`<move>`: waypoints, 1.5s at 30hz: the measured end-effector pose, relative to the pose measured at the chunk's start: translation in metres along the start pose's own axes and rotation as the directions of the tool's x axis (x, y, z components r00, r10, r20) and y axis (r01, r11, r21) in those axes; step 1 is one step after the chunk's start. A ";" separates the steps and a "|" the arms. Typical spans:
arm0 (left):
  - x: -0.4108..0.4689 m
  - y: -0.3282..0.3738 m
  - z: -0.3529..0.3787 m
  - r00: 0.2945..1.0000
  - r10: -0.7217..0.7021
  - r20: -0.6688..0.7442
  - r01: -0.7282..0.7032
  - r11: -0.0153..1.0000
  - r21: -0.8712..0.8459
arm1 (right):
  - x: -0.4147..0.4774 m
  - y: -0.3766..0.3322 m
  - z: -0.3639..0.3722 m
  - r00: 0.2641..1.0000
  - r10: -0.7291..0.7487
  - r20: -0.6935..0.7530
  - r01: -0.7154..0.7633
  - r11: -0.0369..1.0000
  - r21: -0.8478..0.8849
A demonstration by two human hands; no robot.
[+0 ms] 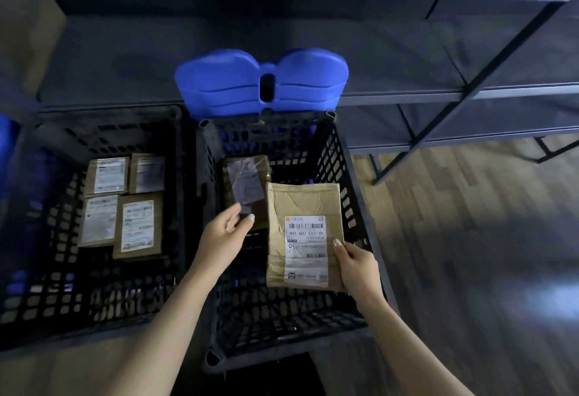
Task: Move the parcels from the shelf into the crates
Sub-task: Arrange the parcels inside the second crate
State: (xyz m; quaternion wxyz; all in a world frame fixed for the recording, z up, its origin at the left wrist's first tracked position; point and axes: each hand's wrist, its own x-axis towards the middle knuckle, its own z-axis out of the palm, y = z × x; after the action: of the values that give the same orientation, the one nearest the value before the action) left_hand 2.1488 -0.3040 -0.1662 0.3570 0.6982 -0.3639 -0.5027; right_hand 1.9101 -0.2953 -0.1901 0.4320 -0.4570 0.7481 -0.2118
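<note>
- The tan parcel (302,204) hung over the right crate (357,182), label up, our right hand (357,267) gripping its near corner, probably to lay it flat.
- Our left hand (224,235) pinched the near edge of the darker parcel (247,176) inside, seemingly making room.
- Four parcels (139,226) lay tiled in the left crate (185,176).

The right hand (357,265) holds a parcel (300,204) in a crate (352,176); just left, the left hand (222,235) pinches a second parcel (246,182) there. Further left, a second crate (56,239) holds four parcels (123,204). Beyond the hands: a stool (232,85), then the shelf (282,47).
</note>
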 end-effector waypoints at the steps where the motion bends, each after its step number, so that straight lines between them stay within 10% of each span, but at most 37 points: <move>1: 0.000 -0.005 0.003 1.000 -0.019 0.005 0.019 1.000 0.007 | 0.000 0.006 0.002 1.000 0.025 0.001 -0.025 1.000 0.001; 45: 0.130 -0.032 0.090 0.999 0.039 0.020 -0.042 0.984 0.171 | 0.157 -0.056 0.046 0.972 -0.143 -0.189 0.123 0.986 -0.113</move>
State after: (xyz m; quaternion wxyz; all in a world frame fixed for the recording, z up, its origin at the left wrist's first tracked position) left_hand 2.0974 -0.4136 -0.2728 0.3026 0.7145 -0.4231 -0.4679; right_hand 1.9435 -0.4549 -0.2457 0.3173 -0.5042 0.7644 -0.2465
